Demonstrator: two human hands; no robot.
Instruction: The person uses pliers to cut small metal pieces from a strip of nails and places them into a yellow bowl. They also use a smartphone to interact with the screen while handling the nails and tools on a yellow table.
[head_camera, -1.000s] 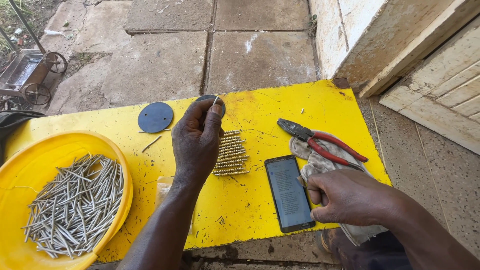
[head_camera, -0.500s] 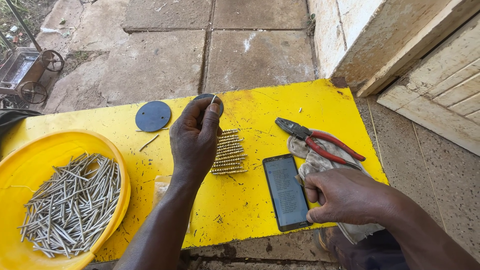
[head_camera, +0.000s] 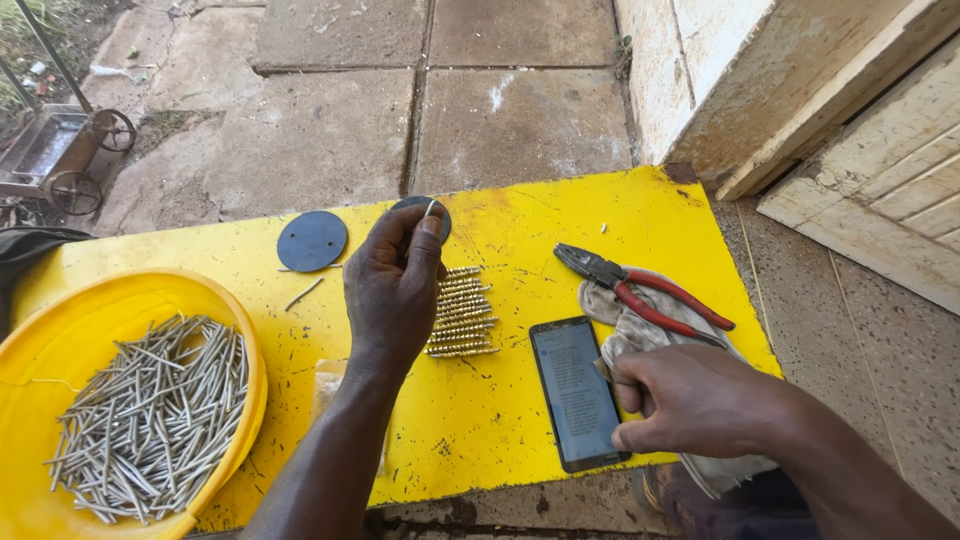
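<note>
My left hand (head_camera: 392, 285) is raised over the yellow board (head_camera: 520, 225), pinching a thin nail between thumb and fingers, its tip pointing up near a dark round disc (head_camera: 424, 208). Just right of that hand lies a neat row of brass-coloured screws (head_camera: 462, 312). My right hand (head_camera: 690, 400) rests curled at the board's near right edge, on a grey cloth (head_camera: 625, 330) and beside a black phone (head_camera: 575, 390). It holds nothing that I can see.
A yellow bowl (head_camera: 60, 310) full of steel nails (head_camera: 150, 410) stands at the left. A second dark disc (head_camera: 311, 240) and a loose nail (head_camera: 303, 293) lie behind. Red-handled pliers (head_camera: 645, 290) rest on the cloth. Paving slabs, a small wheeled cart (head_camera: 70, 160) and a wall surround the board.
My left hand has shifted slightly toward me and right with the nail. The right hand stays put by the phone.
</note>
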